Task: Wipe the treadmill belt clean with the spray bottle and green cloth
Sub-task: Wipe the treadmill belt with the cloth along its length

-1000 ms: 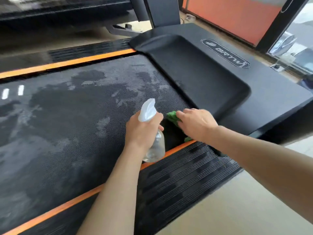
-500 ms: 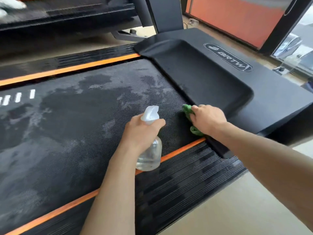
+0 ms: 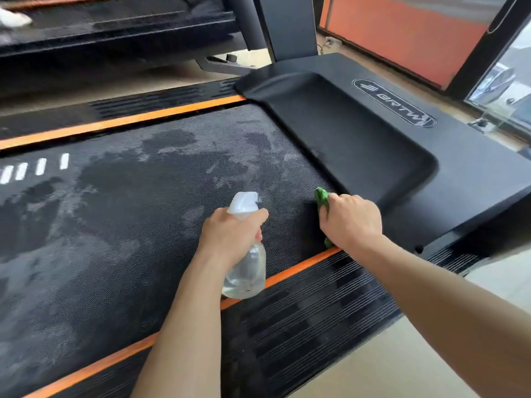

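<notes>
Hands point(image 3: 352, 222) point(image 3: 230, 237) on cloth point(image 3: 321, 198), bottle point(image 3: 245, 271) (motor cover point(image 3: 474, 179): "BRTW")

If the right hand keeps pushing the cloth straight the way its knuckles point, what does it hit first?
Probably the raised edge of the black motor cover: the right hand and green cloth sit right beside it on the belt. Depth is unclear.
</notes>
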Demonstrator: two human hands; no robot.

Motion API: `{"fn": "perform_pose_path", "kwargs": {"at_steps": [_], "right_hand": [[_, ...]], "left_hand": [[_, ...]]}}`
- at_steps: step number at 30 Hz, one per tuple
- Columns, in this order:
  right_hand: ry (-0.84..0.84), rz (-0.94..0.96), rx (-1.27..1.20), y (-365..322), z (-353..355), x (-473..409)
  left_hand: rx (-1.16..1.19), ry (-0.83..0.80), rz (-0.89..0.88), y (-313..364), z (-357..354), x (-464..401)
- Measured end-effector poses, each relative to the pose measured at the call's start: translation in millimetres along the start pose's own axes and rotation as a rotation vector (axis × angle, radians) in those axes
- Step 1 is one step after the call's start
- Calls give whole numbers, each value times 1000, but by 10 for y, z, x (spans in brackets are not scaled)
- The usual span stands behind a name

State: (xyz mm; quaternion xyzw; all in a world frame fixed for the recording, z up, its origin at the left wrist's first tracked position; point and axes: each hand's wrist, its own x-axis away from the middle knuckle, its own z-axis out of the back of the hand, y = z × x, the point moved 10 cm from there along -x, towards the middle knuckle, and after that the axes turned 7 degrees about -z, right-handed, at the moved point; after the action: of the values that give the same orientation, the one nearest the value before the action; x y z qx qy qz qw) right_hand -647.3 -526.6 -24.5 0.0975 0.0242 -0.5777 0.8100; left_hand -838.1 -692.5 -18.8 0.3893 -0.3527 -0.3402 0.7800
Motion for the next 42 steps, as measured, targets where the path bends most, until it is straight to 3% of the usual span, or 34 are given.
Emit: {"fn": "perform_pose_path", "kwargs": {"at_steps": [6, 10, 17, 32, 38, 42], "right_hand": [[44, -28, -41, 39, 57, 11], [41, -24, -31, 32, 45, 29], [54, -19, -32, 33, 36, 17], [39, -39, -39, 30, 51, 26], [20, -68, -109, 56, 23, -33], [29, -83, -192, -225, 76, -76]], "left_hand": [[67, -5, -21, 51, 11, 1], [-8, -24, 0, 15, 24, 25], [-82, -187, -12, 8, -68, 88], [-116, -217, -38, -35, -29, 90], [29, -82, -80, -44, 126, 95], [98, 172, -217, -76, 452, 79]]}}
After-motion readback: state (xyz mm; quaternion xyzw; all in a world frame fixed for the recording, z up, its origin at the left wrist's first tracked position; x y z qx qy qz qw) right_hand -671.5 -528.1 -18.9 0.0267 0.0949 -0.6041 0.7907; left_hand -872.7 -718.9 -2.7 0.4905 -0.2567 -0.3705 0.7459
